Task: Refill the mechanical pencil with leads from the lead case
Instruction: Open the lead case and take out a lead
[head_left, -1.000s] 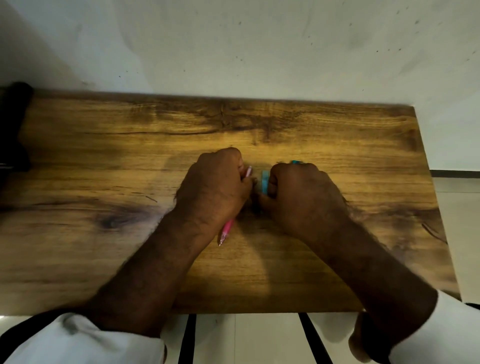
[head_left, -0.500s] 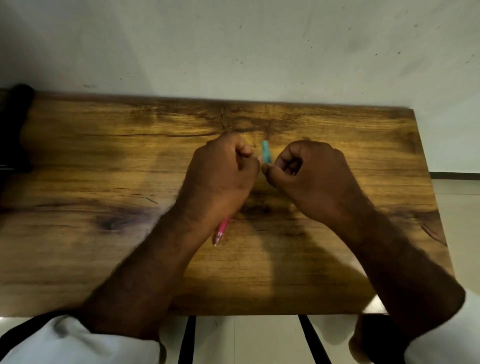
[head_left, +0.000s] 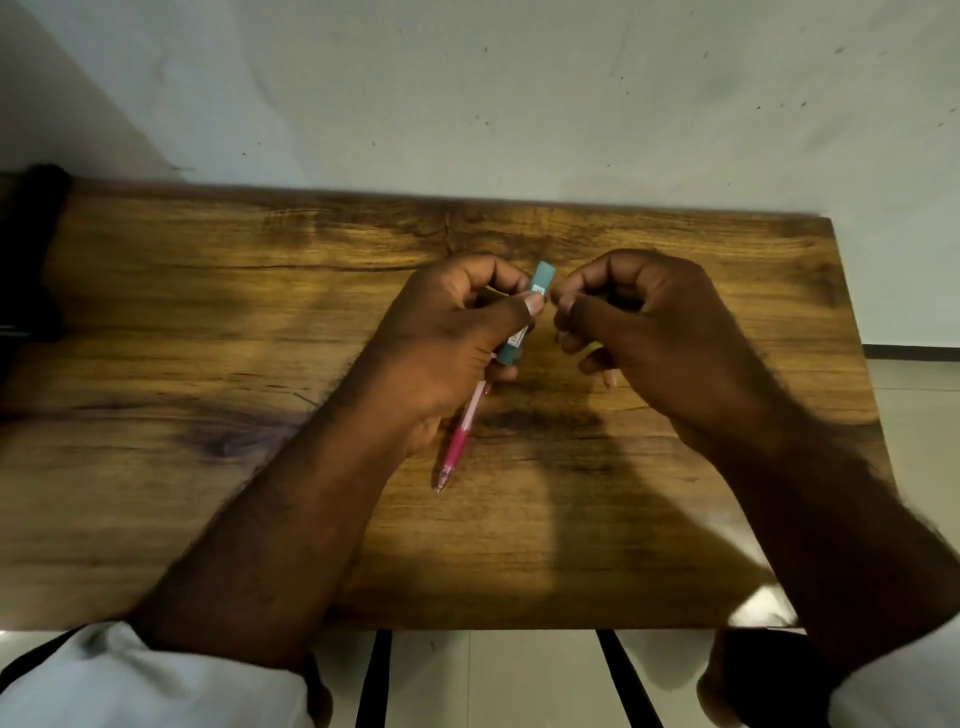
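Half a second before, the teal lead case stood between my two hands with the right fingertips pinching it; by this moment it had passed wholly into my left hand (head_left: 447, 338), and my right hand (head_left: 639, 322) had drawn a little away from it.

Nearest me, the white sleeves (head_left: 130, 680) sat at the edge of the wooden surface (head_left: 208, 519), forearms reaching out over it. Next came the pink mechanical pencil (head_left: 460, 436), its tip pointing back toward me and down at the surface, its upper end buried in my left fist. That same fist held the lead case (head_left: 527, 312) upright and slightly tilted, thumb pressed against its side, its top sticking out above my knuckles. So my left hand was closed on two things at once.

My right hand hovered just beside the top of the case, fingers curled and loosely pinched together. Whether they held a lead or a cap I could not tell; anything there was too small to see.

Here was the risk, as I judged it: gripping pencil and case in one fist left neither firmly held, so one could slip while I worked the other. A thin lead could snap or drop unseen onto the dark grain. Beyond stood the pale wall (head_left: 519, 104).
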